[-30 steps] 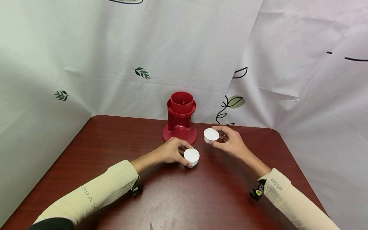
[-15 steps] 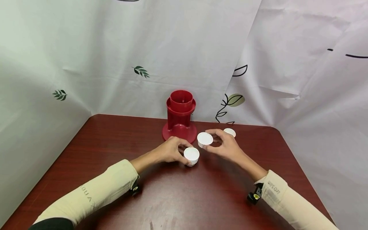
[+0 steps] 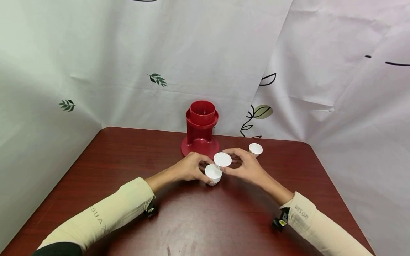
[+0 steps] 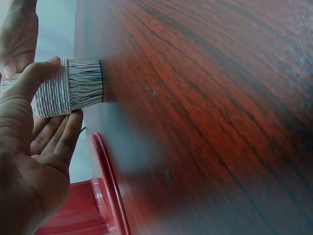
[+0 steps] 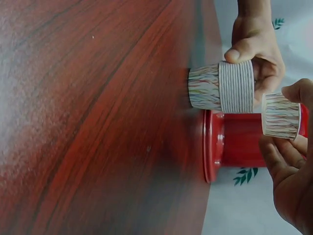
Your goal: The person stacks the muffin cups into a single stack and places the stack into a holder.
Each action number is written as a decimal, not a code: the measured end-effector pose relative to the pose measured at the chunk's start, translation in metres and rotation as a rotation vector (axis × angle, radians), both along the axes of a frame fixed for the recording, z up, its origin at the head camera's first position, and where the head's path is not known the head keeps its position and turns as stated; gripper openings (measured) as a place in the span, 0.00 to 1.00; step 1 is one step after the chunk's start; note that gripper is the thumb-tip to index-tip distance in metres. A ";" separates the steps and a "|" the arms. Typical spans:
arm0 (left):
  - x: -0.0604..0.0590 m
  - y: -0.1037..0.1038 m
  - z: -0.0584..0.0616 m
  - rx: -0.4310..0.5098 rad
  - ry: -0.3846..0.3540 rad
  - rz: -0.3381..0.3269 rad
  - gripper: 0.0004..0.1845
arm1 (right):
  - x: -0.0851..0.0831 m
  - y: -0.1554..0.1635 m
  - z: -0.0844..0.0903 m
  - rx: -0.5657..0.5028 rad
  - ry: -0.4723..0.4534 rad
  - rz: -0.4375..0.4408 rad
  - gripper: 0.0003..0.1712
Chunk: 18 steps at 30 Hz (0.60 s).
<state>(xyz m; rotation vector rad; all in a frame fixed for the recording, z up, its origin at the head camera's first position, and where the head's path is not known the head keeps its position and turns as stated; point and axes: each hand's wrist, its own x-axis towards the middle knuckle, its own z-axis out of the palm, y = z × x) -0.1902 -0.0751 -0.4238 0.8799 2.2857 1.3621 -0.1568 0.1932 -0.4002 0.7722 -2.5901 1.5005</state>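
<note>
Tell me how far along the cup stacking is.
Done: several cups sit nested in the stack that the left hand grips on the table.
In hand: the right hand holds one cup just above the stack.
Left: a lone cup stands beside the red holder.

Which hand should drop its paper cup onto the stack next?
Probably the right hand: it holds a single cup lifted just above the cup stack, which the left hand steadies on the table.

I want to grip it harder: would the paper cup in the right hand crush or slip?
Probably crushes easily: the cup in the right hand looks thin-walled paper. It seems light, pinched by fingertips alone. Its ribbed band likely resists slipping.
</note>
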 end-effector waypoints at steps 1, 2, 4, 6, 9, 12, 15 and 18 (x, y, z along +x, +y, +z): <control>0.000 0.000 0.000 0.000 0.000 -0.001 0.28 | 0.000 -0.001 0.000 0.002 0.001 0.003 0.32; 0.000 0.000 0.000 0.000 0.002 -0.003 0.28 | 0.000 -0.002 -0.001 0.004 0.000 0.006 0.32; 0.000 0.000 0.000 0.000 0.006 -0.005 0.27 | 0.000 -0.003 -0.002 0.011 0.003 0.008 0.32; 0.001 0.000 0.001 -0.001 0.013 -0.005 0.27 | 0.001 -0.004 -0.002 0.013 0.005 0.007 0.32; 0.001 0.000 0.002 -0.001 0.015 -0.002 0.27 | 0.002 -0.006 -0.002 0.011 0.008 0.012 0.32; 0.002 0.001 0.002 -0.001 0.009 0.003 0.27 | 0.002 -0.008 -0.003 0.017 0.018 0.020 0.31; 0.002 0.001 0.002 0.001 0.005 0.006 0.28 | 0.002 -0.010 -0.006 0.044 0.041 0.024 0.31; 0.002 0.001 0.001 0.003 0.008 0.005 0.28 | 0.002 -0.012 -0.008 0.067 0.070 0.024 0.31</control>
